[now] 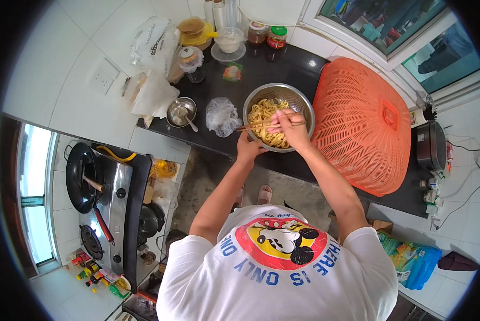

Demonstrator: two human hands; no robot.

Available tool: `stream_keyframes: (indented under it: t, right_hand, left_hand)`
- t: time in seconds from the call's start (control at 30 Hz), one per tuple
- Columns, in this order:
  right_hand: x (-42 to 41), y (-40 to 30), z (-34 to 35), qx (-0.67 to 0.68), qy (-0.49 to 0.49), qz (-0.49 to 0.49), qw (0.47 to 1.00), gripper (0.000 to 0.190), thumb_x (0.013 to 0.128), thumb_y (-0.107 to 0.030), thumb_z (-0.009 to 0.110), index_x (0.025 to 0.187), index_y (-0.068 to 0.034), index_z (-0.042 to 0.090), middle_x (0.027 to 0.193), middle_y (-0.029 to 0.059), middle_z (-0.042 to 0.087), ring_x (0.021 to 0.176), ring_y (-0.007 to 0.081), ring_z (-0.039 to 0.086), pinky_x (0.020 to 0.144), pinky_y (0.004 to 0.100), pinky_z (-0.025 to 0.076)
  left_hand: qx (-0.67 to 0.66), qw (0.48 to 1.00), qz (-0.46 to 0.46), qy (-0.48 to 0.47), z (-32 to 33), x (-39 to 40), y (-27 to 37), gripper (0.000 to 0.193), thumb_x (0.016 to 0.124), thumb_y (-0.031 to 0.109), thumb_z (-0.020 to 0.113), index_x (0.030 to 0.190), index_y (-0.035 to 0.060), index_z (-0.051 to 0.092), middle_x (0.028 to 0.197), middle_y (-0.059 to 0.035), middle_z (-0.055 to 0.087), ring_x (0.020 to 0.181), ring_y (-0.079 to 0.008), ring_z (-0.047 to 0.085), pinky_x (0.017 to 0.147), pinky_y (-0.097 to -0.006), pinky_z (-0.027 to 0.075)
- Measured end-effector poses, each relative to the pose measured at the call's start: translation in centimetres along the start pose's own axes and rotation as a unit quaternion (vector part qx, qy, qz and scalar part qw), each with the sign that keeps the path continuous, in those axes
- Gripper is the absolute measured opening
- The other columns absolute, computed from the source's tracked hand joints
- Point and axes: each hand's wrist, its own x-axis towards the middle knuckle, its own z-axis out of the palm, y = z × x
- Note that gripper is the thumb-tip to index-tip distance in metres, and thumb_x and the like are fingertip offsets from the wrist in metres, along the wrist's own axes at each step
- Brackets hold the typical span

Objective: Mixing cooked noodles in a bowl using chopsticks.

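A large stainless steel bowl [304,100] stands near the edge of the black countertop, with flat noodles [269,116] in it. My right hand [291,127] is over the bowl, closed around wooden chopsticks [260,126] that lie across the noodles and point left past the rim. At the bowl's lower left, my left hand [249,147] holds the rim from outside, the thumb up and fingers partly under it. To the left sit a crumpled clear plastic bag [223,116] and a small metal bowl [175,107] with a spoon [191,122] in it.
An orange mesh food cover [360,124] stands close at the right. Behind are lidded glass jars [277,38], a clear plastic tub [229,40] and a small packet [232,72]. A gas stove [117,172] with a black wok [79,176] is at the left.
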Motion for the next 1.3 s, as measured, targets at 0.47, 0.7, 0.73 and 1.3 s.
stream_keyframes:
  t: [0.47, 0.7, 0.73, 1.3]
  right_hand:
    - [-0.6, 0.3, -1.1, -0.123, 0.023, -0.056, 0.991, 0.018, 0.092, -0.009, 0.059, 0.083, 0.006, 0.064, 0.078, 0.0076, 0.066, 0.060, 0.0113, 0.061, 0.053, 0.0233, 0.049]
    - [0.1, -2.3, -5.6, -0.274, 0.037, -0.211, 0.937, 0.017, 0.091, -0.013, 0.061, 0.086, 0.003, 0.066, 0.080, 0.0104, 0.066, 0.060, 0.0158, 0.061, 0.056, 0.0262, 0.050]
    - [-0.5, -4.6, -5.3, -0.208, 0.044, -0.119, 0.970, 0.020, 0.093, -0.014, 0.058, 0.086, 0.003, 0.065, 0.079, 0.0097, 0.066, 0.061, 0.0142, 0.062, 0.056, 0.0251, 0.050]
    - [-4.2, -4.8, -8.1, -0.167, 0.084, -0.048, 0.981, 0.021, 0.096, -0.016, 0.052, 0.097, 0.002, 0.063, 0.085, 0.0096, 0.064, 0.063, 0.0133, 0.065, 0.057, 0.0224, 0.055]
  left_hand:
    - [-0.012, 1.000, 0.011, 0.011, -0.5, 0.9, -0.5, 0.021, 0.079, -0.006, 0.054, 0.098, -0.0028, 0.046, 0.094, -0.0112, 0.056, 0.078, -0.0217, 0.065, 0.061, -0.0308, 0.060]
    - [-0.012, 1.000, -0.018, 0.012, -0.9, 1.6, -0.5, 0.018, 0.080, -0.004, 0.056, 0.096, -0.0020, 0.047, 0.089, -0.0097, 0.053, 0.077, -0.0214, 0.065, 0.063, -0.0321, 0.061]
    - [-0.015, 1.000, -0.022, 0.011, -1.3, 1.6, -0.6, 0.018, 0.080, -0.004, 0.056, 0.096, -0.0018, 0.046, 0.089, -0.0096, 0.053, 0.077, -0.0216, 0.065, 0.064, -0.0325, 0.061]
    - [-0.017, 0.999, -0.037, -0.013, 0.1, 0.4, -1.0, 0.027, 0.084, -0.004, 0.049, 0.111, -0.0056, 0.047, 0.105, -0.0153, 0.058, 0.091, -0.0268, 0.066, 0.073, -0.0348, 0.060]
